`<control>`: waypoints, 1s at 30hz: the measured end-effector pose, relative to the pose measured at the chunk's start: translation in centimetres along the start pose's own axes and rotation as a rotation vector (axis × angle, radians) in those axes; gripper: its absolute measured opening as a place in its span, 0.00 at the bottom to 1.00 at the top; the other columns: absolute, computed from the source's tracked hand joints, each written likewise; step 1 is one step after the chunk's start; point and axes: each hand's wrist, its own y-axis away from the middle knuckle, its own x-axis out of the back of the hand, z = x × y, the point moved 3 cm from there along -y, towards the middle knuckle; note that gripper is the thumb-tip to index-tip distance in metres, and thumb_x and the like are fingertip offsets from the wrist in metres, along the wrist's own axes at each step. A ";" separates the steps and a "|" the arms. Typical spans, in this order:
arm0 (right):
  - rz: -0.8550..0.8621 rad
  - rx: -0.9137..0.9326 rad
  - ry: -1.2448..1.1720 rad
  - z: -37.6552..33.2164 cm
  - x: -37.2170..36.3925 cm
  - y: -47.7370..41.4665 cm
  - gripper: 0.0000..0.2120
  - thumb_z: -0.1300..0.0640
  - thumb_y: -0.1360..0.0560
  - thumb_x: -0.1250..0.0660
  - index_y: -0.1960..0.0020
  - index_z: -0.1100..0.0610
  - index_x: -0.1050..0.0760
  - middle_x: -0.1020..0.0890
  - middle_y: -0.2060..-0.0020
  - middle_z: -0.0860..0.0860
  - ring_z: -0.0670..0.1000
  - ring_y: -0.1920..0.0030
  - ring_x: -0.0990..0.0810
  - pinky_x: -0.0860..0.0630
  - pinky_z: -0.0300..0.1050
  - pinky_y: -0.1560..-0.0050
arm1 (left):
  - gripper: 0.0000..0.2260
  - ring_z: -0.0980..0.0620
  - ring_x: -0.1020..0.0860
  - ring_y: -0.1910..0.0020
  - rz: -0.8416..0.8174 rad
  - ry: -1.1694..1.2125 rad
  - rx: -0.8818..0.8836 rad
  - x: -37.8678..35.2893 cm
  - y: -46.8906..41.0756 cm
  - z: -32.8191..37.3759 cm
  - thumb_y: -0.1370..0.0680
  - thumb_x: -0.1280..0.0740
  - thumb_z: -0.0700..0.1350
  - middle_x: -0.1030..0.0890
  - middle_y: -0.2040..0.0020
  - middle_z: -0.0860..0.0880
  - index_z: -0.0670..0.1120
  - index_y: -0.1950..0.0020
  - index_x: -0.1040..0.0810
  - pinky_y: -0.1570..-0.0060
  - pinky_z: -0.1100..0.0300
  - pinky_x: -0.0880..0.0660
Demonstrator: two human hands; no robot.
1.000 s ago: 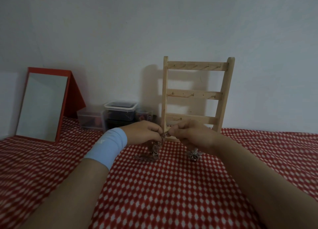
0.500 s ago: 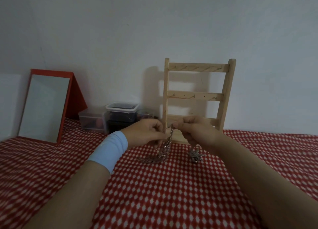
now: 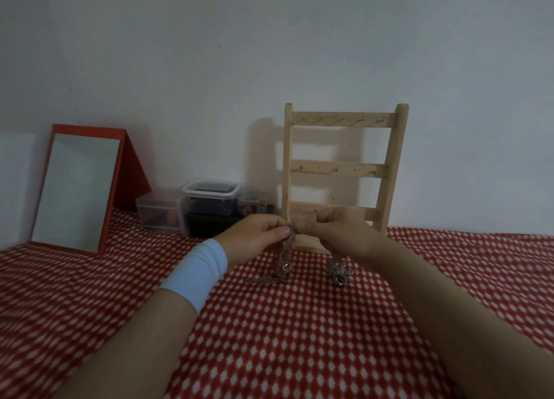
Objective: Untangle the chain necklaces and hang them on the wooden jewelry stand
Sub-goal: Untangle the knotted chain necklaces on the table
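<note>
Both hands meet just in front of the foot of the wooden jewelry stand [image 3: 344, 171], which stands upright near the back edge of the counter [image 3: 299, 338], against the wall. The counter is covered in a red cloth with a white diamond pattern. The left hand [image 3: 254, 237], with a light blue wristband [image 3: 196, 274] on its wrist, and the right hand [image 3: 332, 232] both have their fingers pinched shut on the top of a bunch of chain necklaces [image 3: 283, 262]. The bunch hangs straight down from the pinch to the cloth, where its lower end trails off to the left; how many chains it holds cannot be told. One silvery flower-shaped pendant [image 3: 340, 271] lies on the cloth just to the right of the bunch, below the right wrist; whether it is joined to the chains is not clear. The stand has two side posts and three crossbars with small pegs, and nothing hangs on the parts of it that show. At the back left of the counter one red-framed mirror [image 3: 78, 189] leans like an easel. Between the mirror and the stand sits a cluster of about three clear plastic containers [image 3: 209, 207], the middle one with a lid and dark contents.
</note>
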 end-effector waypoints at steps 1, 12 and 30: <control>-0.015 0.004 0.007 -0.2 0.0 0.2 0.13 0.50 0.21 0.29 0.50 0.60 0.16 0.27 0.80 0.41 0.40 0.79 0.28 0.32 0.31 0.74 | 0.10 0.60 0.19 0.55 -0.001 -0.016 0.006 0.0 0.0 -0.1 0.18 0.38 0.45 0.15 0.57 0.54 0.49 0.54 0.17 0.50 0.67 0.26; -0.326 -0.117 -0.126 0.6 -1.2 0.4 0.17 0.50 0.16 0.39 0.63 0.51 0.27 0.35 0.71 0.47 0.46 0.72 0.38 0.38 0.39 0.71 | 0.10 0.49 0.17 0.53 0.041 -0.134 -0.018 0.1 -0.4 -0.2 0.19 0.36 0.47 0.15 0.56 0.47 0.43 0.52 0.19 0.45 0.52 0.22; -0.191 -0.027 -0.228 1.1 -0.9 -0.4 0.16 0.48 0.17 0.37 0.60 0.55 0.25 0.33 0.72 0.50 0.48 0.73 0.39 0.41 0.42 0.72 | 0.05 0.59 0.17 0.56 0.155 -0.004 -0.053 0.2 -0.6 0.1 0.30 0.24 0.47 0.15 0.60 0.54 0.50 0.57 0.17 0.49 0.62 0.23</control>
